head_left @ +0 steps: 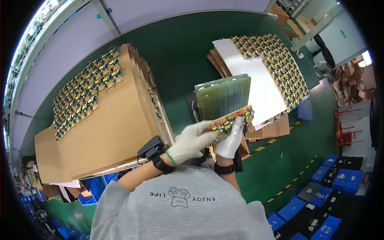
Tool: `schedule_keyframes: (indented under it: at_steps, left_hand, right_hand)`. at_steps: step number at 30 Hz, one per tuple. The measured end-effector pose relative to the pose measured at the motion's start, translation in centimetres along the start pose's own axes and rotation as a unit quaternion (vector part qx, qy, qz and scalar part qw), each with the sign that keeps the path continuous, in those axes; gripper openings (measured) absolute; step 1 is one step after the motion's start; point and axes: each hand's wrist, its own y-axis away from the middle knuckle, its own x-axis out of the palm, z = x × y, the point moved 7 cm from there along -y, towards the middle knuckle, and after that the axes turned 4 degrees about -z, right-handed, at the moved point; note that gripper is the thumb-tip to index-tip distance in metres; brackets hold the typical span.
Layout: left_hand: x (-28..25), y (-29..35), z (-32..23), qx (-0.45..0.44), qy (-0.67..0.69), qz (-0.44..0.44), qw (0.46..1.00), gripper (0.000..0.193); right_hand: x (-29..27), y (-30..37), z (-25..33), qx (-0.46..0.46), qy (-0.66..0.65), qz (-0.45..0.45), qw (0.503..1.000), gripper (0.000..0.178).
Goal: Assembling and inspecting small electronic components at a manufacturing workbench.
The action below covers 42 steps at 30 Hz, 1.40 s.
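Both of my hands wear white gloves. Between them is a strip of circuit boards (226, 122), crowded with yellow, red and blue components and tilted up to the right. My left hand (191, 141) closes on the strip's left end. Toward its right end my right hand (231, 143) grips it from below, fingers over the components. Just beyond the strip, greenish translucent plates (220, 100) stand upright side by side. At right, more circuit boards (280, 66) lie in rows on a white sheet (260, 80) atop a stack.
On the left, a tall stack of cardboard sheets (112, 124) carries rows of circuit boards (86, 88). Blue and black crates (320, 196) fill the lower right. Yellow-black tape (294, 182) marks the green floor (260, 176). Cardboard boxes (352, 84) and red racks (346, 132) stand far right.
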Motion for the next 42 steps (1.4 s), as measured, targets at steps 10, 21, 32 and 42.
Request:
schedule_keyframes:
  at_steps: [10,21,32,42]
  left_hand:
    - [-3.7,1.2,-0.4,0.064,-0.232,-0.129,0.962,0.058]
    - [-5.0,1.3,-0.3,0.039,-0.217,-0.15,0.964,0.052]
    - [-5.2,1.6,-1.1,0.049,-0.124,-0.138,0.981,0.056]
    - [-2.3,2.3,-4.1,0.147,-0.205,-0.136,0.958,0.075]
  right_hand:
    - [-2.4,-4.8,-0.1,-0.38,0.451,0.075,0.804,0.024]
    - [-2.2,-7.7,-0.3,-0.364,0.346,-0.058,0.862,0.029]
    - [-3.4,-8.7,-0.8,-0.141,0.246,-0.019,0.959,0.041]
    - [3.8,3.2,2.7,-0.148,0.22,0.303,0.915,0.052]
